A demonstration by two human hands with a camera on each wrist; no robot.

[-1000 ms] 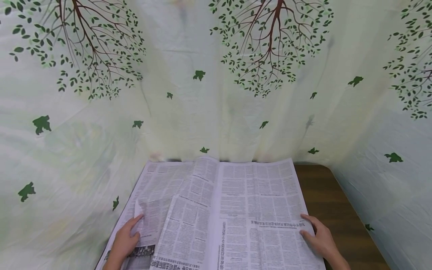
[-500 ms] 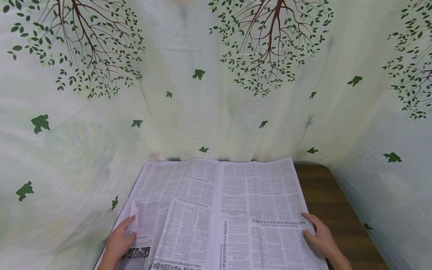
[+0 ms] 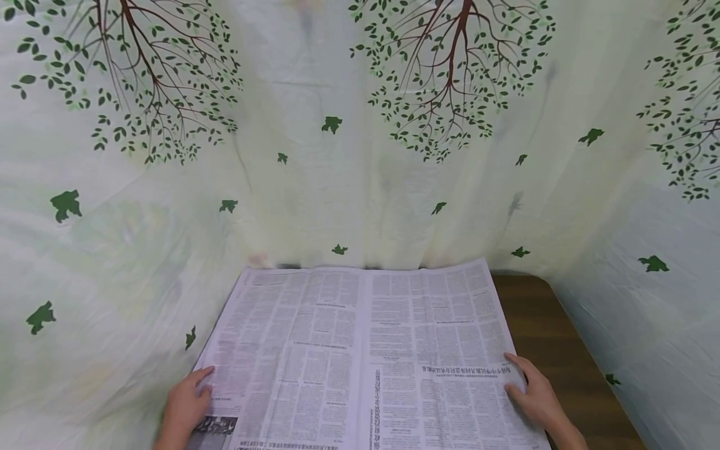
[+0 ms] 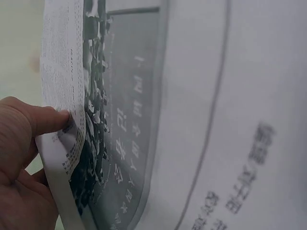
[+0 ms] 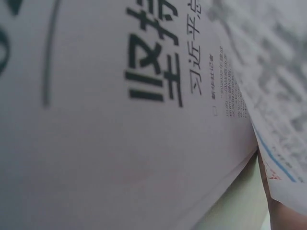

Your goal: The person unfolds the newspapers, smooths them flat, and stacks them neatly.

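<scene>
A wide newspaper point(image 3: 360, 350) lies spread open before me, both pages showing dense columns of print. My left hand point(image 3: 185, 403) grips its left edge, beside a dark photo strip point(image 3: 216, 425). In the left wrist view, the thumb of the left hand point(image 4: 24, 143) presses on the page margin while the other fingers go behind the sheet. At the right edge my right hand point(image 3: 537, 394) holds the paper with thumb and forefinger. The right wrist view has large print on a page close up; a raised sheet point(image 5: 283, 86) hides most of that hand.
Dark brown wooden tabletop point(image 3: 557, 337) shows to the right of the newspaper. A pale curtain point(image 3: 394, 212) printed with trees and green leaves hangs behind the table and along both sides, close to the paper's far edge.
My left hand has moved left and slightly down with the edge it holds. The left page, earlier bulging and folded over near the middle, now lies flatter. The right hand has hardly moved.
</scene>
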